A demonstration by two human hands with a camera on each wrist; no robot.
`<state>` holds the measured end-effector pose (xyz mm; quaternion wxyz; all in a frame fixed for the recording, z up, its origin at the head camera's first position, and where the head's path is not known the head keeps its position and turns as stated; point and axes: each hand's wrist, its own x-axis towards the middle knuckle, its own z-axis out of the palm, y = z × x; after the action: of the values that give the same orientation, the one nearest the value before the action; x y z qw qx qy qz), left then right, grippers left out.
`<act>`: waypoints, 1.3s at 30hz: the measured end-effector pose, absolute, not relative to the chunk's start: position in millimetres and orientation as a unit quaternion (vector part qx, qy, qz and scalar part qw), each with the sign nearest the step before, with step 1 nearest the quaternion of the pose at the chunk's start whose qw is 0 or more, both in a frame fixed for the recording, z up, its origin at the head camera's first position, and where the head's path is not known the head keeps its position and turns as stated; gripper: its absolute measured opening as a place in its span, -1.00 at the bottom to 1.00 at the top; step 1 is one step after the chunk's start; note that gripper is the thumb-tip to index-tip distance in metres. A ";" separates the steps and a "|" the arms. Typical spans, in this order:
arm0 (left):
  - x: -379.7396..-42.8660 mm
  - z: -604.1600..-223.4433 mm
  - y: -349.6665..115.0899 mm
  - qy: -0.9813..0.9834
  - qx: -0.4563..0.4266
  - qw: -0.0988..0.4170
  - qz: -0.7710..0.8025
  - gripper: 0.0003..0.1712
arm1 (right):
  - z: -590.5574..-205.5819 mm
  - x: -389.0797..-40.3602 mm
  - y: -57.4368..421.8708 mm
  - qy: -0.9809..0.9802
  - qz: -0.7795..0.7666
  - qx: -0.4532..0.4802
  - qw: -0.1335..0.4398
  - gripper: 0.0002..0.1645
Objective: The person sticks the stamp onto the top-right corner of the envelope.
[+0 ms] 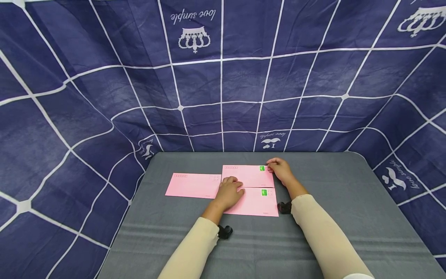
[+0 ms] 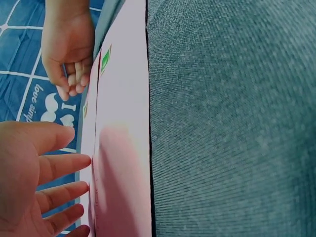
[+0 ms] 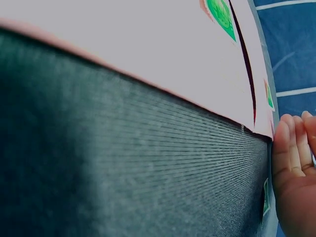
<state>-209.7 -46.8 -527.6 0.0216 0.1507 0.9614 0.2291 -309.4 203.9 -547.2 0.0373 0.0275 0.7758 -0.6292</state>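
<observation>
Three pink envelopes lie flat: a left envelope (image 1: 191, 186), a back envelope (image 1: 251, 178) and a front envelope (image 1: 252, 205). A green stamp (image 1: 262, 168) sits near the top right of the back envelope. Another green stamp (image 1: 264, 192) is on the front envelope. My left hand (image 1: 229, 192) rests with spread fingers on the left part of the back and front envelopes. My right hand (image 1: 280, 170) has its fingertips at the back envelope's top right corner, with fingers fairly straight in the right wrist view. A further green stamp (image 3: 266, 196) shows beside that hand.
The envelopes lie on a grey cloth-covered table (image 1: 334, 217). Behind it and along both sides hangs a blue curtain (image 1: 244, 81) with white grid lines. Each wrist carries a black camera (image 1: 225, 232).
</observation>
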 end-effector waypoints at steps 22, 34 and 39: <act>-209.5 -522.0 -60.9 0.944 0.130 -0.052 0.297 -0.63 | -532.4 -297.3 204.2 0.759 -0.651 -0.008 -0.025 -0.67; -203.7 -511.0 -73.1 0.944 0.114 -0.050 0.305 -0.61 | -524.1 -283.5 214.7 0.785 -0.619 0.007 -0.033 -0.66; -201.7 -508.6 -81.0 0.944 0.096 -0.051 0.313 -0.60 | -521.6 -279.8 221.5 0.790 -0.613 0.007 -0.029 -0.62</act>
<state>-201.7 -81.0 -508.6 -0.0514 0.0964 0.9435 0.3128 -279.8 221.5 -521.6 -0.0292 0.0070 0.7899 -0.6125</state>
